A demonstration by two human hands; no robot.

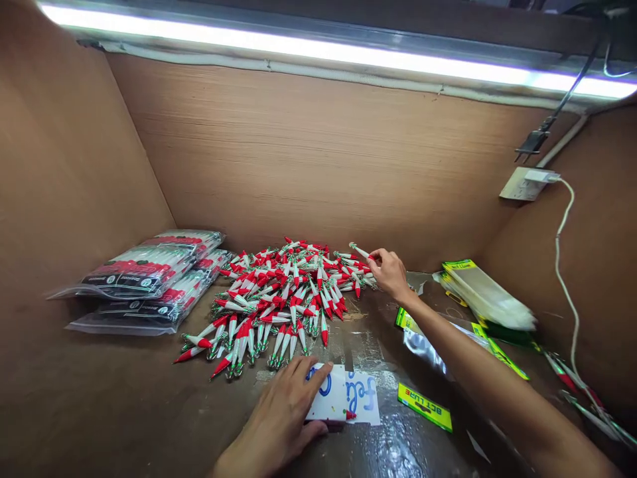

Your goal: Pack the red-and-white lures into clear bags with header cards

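My right hand (391,271) pinches a squid jig (360,251) by its red end. The jig's white body points left, its green hooks at the far tip, just above the right side of a large pile of red and white squid jigs (293,292). Closer to me, my left hand (286,411) grips a white card-like block (329,398) with blue handwriting, thumb along its near edge and fingers on top. A red tip (351,415) shows at the block's right edge; what it belongs to is hidden. A second white card (367,398) with blue writing lies beside it.
Filled bags of jigs (149,272) are stacked at the left. On the right lie a yellow BCT LURE header card (424,406), clear packaging (425,345), a pile of clear sleeves (490,295) and a few jigs (572,382). A white cable (560,245) hangs from the wall socket.
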